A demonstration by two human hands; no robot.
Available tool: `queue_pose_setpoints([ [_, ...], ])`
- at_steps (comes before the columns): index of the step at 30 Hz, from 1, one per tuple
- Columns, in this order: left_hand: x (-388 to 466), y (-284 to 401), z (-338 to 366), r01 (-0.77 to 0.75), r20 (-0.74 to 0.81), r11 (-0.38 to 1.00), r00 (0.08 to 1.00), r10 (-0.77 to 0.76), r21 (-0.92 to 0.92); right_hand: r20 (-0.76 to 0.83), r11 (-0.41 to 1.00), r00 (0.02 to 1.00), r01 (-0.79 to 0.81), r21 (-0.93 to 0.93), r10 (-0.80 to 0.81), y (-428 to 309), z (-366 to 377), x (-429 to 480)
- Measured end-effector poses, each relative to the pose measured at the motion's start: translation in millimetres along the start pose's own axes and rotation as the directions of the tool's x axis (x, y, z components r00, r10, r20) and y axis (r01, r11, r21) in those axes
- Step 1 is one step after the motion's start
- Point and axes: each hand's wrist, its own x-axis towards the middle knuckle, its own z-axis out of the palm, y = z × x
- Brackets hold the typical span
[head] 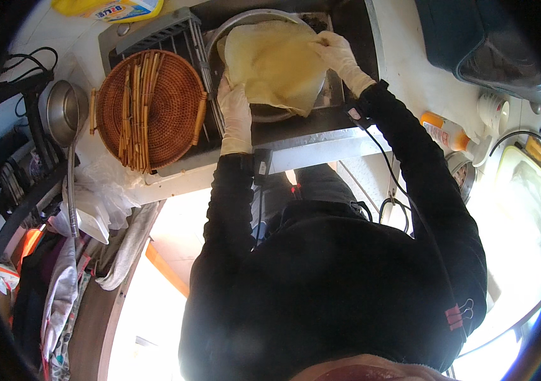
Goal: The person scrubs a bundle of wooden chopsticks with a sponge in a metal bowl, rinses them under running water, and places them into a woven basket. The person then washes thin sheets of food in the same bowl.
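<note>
A thin, pale yellow sheet (277, 66) hangs spread out between my two gloved hands, its lower corner drooping. What it is made of I cannot tell. My left hand (235, 112), in a whitish glove, grips its left edge. At the upper right edge, my right hand (339, 55) pinches it between thumb and fingers. Beneath the sheet a round metal basin (251, 18) sits in the dark sink (357, 28); the sheet covers most of the basin's inside.
Left of the basin, a woven basket (175, 109) bearing thin sticks (139, 114) rests over a dish rack (156, 35). Farther left hangs a metal ladle (65, 114). A yellow bottle (113, 9) lies behind; an orange-labelled bottle (444, 131) lies right. A cable (385, 155) trails from my right wrist.
</note>
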Motion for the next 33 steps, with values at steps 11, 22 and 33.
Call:
queue_pose_setpoints([
  [11,-10,11,37,0.002,-0.035,0.937,0.999,0.011,0.350,0.368,0.958,0.893,0.287,-0.022,-0.259,-62,65,-4],
  [22,-6,-15,15,0.131,-0.185,0.970,0.978,-0.093,0.204,0.523,0.853,0.813,-0.065,0.518,-0.256,-46,82,9],
  [33,-16,7,31,0.271,0.116,0.963,0.957,-0.267,-0.015,0.202,0.765,0.738,0.628,0.143,-0.644,-48,55,-44],
])
